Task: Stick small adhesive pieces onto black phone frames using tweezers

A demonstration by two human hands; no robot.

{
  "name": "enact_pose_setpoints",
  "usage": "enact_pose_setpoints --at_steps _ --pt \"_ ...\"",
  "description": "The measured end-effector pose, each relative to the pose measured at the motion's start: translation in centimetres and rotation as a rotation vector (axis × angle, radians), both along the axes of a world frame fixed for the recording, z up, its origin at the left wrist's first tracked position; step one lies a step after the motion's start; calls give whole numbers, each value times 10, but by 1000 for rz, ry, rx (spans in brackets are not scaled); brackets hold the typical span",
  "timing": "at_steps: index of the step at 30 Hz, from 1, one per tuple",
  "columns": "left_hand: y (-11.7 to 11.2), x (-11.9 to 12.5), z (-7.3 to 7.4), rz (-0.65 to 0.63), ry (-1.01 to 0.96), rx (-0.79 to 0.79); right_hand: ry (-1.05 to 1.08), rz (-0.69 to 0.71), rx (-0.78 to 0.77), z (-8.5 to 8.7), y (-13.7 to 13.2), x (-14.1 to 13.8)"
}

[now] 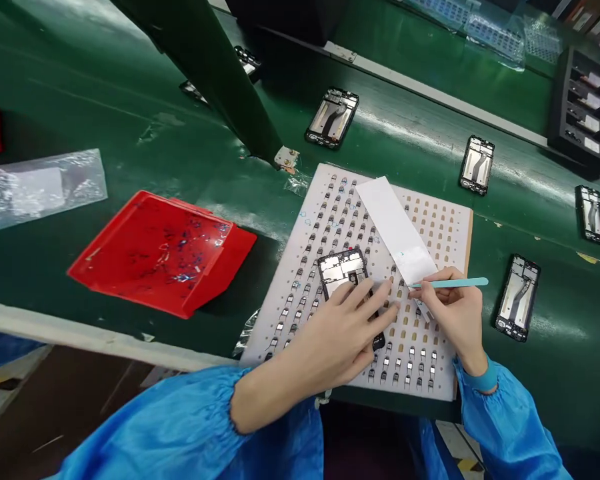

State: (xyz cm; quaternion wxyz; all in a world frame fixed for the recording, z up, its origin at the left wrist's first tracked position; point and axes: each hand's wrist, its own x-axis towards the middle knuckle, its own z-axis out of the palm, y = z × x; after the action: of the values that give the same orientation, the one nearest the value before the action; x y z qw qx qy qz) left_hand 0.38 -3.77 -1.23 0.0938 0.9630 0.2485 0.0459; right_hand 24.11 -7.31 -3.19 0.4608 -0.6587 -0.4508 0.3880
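Observation:
My left hand [343,327] lies with its fingers spread over a black phone frame [341,267] and covers much of it. The frame rests tilted on a white board [313,207] that carries rows of small metal parts. Pinched in my right hand [455,313] are light-blue tweezers [460,283], their tips pointing left. Those tips reach the lower end of a long white strip [393,227] lying across the board. Close to my right fingers, a small pale strip [423,311] lies on the board. What the tips touch is too small to make out.
A red tray [130,247] with small scraps lies left of the board. More phone frames [333,118] lie behind it and others [517,298] to its right. A dark green post [220,73] slants down behind the board. A black compartment rack [587,110] stands far right.

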Motion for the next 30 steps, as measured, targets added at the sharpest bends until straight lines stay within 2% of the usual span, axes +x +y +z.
enact_pose_setpoints --at_steps 6,10,13,16,20,24,30 --pt "-4 2 -6 96 -186 -169 -10 -16 3 -1 -2 -2" --pt "-1 1 -8 208 -424 -260 43 -55 30 1 -2 0" --pt "2 3 -7 330 -623 -317 60 -36 69 9 -4 0" --pt "5 4 -2 365 -762 -358 64 23 119 22 -8 -5" --pt "6 2 3 328 -835 -356 63 112 169 38 -12 -17" --pt "6 -3 5 356 -885 -345 74 169 195 44 -9 -26" --pt "4 -10 3 489 -974 -499 -3 212 318 48 -2 -46"
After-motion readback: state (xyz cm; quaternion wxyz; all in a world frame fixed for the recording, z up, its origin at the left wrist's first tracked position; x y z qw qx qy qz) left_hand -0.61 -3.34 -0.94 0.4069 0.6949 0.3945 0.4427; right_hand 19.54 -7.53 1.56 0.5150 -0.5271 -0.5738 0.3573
